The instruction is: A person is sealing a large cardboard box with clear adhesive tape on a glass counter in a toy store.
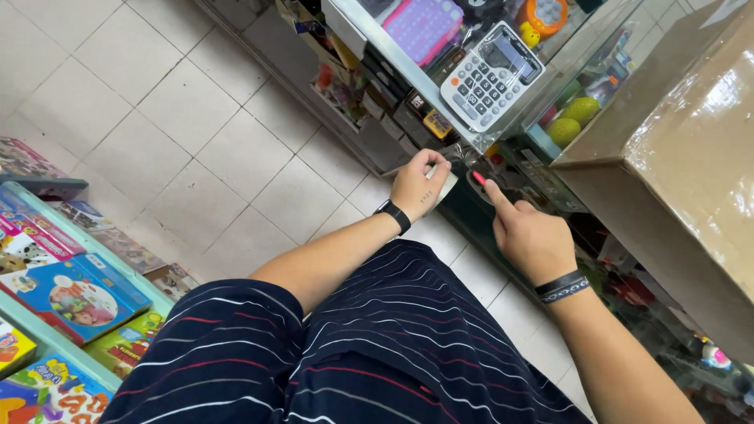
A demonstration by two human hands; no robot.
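left hand [419, 187] pinches a pale card [446, 187]; right hand [528, 234] points, index finger out, holding nothing

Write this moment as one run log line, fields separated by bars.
left hand: holds pale card | right hand: forefinger points at card | above: calculator

Navy shorts [345, 345] with white and red stripes; black watch [393, 216] on left wrist; black wristband [562, 286] on right.

A shop: glass display counter [503, 118], calculator [491, 76], shelved toy books [75, 294].
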